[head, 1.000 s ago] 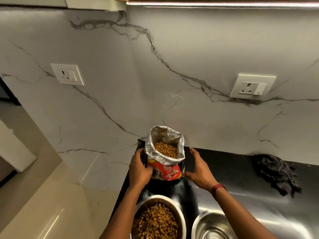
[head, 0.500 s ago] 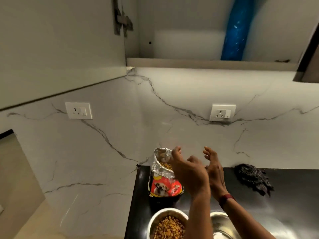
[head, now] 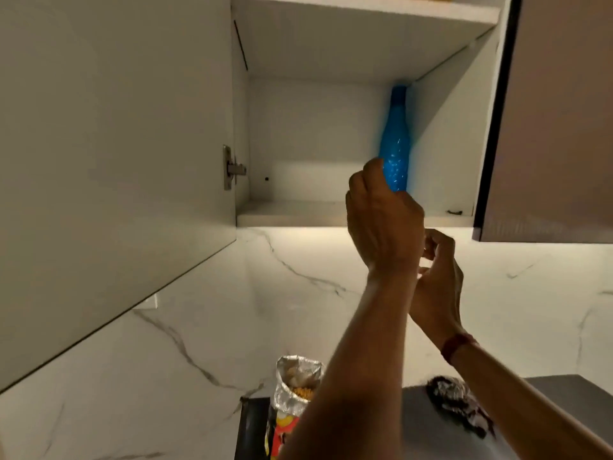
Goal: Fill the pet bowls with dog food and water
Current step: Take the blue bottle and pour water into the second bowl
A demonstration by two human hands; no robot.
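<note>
A tall blue water bottle (head: 395, 141) stands on the lower shelf of an open wall cabinet (head: 288, 212), at its back right. My left hand (head: 384, 217) is raised to it, and its fingers curl round the bottle's lower part. My right hand (head: 438, 277), with a red band at the wrist, hovers just below and behind the left one, fingers loosely curled and holding nothing. The opened dog food bag (head: 295, 393) stands on the black counter (head: 424, 436) by the wall, kibble showing inside. The bowls are out of view.
The cabinet's pale door (head: 116, 161) hangs open at the left, with its hinge by the shelf. A brown cabinet front (head: 557, 127) borders the right side. A dark crumpled cloth (head: 457, 403) lies on the counter to the right of the bag. Marble wall behind.
My view has tilted up from the counter to the cabinet. Both hands left the food bag and rose; the left hand has reached the blue bottle.
</note>
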